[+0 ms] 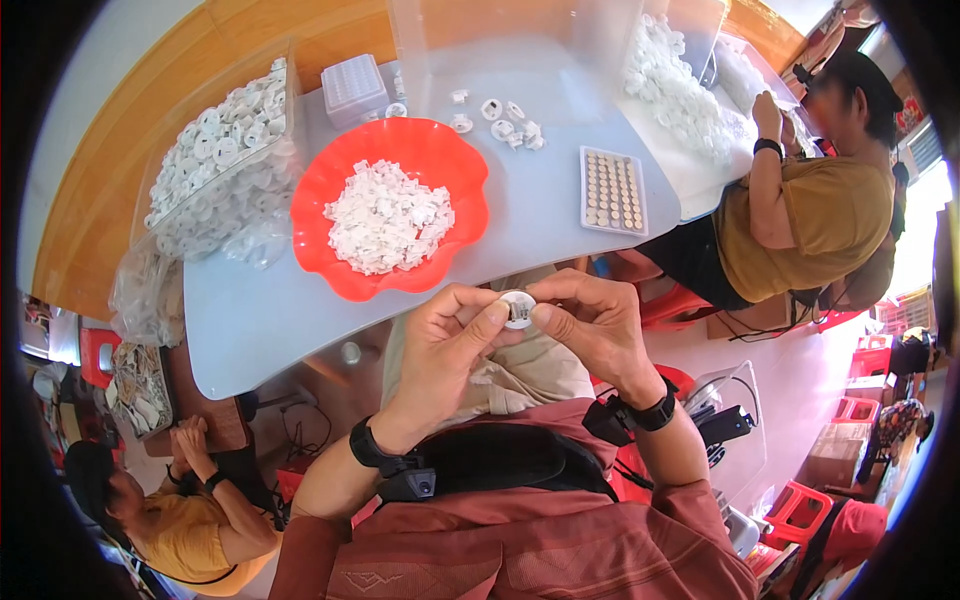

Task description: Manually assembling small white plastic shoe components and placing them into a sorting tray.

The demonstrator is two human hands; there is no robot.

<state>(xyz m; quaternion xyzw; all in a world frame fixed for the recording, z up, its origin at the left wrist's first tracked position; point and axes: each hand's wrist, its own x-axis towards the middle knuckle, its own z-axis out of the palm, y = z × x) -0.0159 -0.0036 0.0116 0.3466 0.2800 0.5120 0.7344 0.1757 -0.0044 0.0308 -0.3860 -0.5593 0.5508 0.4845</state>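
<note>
Just beyond my lap, a small round white plastic casing (517, 309) with a dark, metallic-looking middle is held up between my two hands. My left hand (448, 332) pinches its left side with thumb and fingers. On the opposite side, the thumb and fingertips of my right hand (596, 318) are closed on it. Beyond my left hand, a red scalloped bowl (312, 225) carries a heap of small white plastic parts (388, 216). Several similar round white pieces (492, 110) lie loose on the table. A clear tray (613, 226) with rows of round, coin-like metal pieces rests at the right.
A large clear bin (293, 120) of white parts stands at the left of the grey-blue table (240, 335). Behind the bowl is a stacked plastic box (354, 88). Co-workers sit at right (820, 205) and lower left (190, 520). White pieces (675, 95) pile up far right.
</note>
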